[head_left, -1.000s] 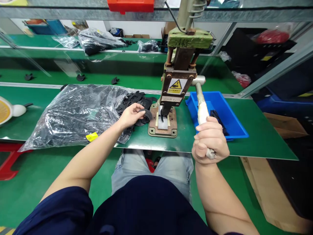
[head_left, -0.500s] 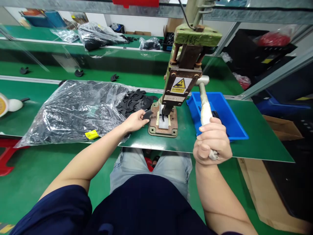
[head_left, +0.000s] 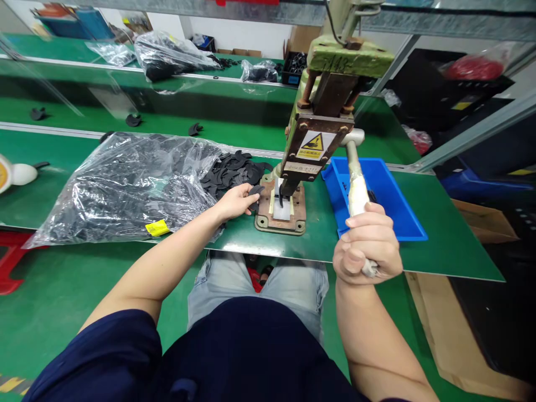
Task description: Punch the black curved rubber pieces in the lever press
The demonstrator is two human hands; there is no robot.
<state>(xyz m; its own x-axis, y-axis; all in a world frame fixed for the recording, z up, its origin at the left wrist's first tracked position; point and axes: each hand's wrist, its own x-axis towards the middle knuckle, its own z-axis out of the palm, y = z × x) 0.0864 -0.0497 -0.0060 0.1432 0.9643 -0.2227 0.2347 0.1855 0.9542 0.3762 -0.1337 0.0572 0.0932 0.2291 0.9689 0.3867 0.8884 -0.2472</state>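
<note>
My left hand (head_left: 237, 202) pinches a flat black curved piece (head_left: 256, 191) at the left edge of the press base (head_left: 263, 223). In my right hand (head_left: 369, 245) is the wrapped lever handle (head_left: 357, 187) of the green hand press (head_left: 352, 58), fingers closed round its lower end. Under the press ram a dark curved piece (head_left: 281, 196) stands over a pale plate (head_left: 282, 211). A heap of black curved pieces (head_left: 234, 172) lies just behind my left hand, spilling from a clear plastic bag (head_left: 138, 184).
A blue bin (head_left: 397, 206) with a few dark parts stands right of the press. Several loose black pieces (head_left: 133, 120) lie behind the rail. A white round-ended object (head_left: 20, 174) is at the far left. Bags and a black box (head_left: 293, 70) sit on the back shelf.
The black piece in my left fingers has turned, and more of it shows now. My right hand stays on the lever. The whole view has shifted slightly.
</note>
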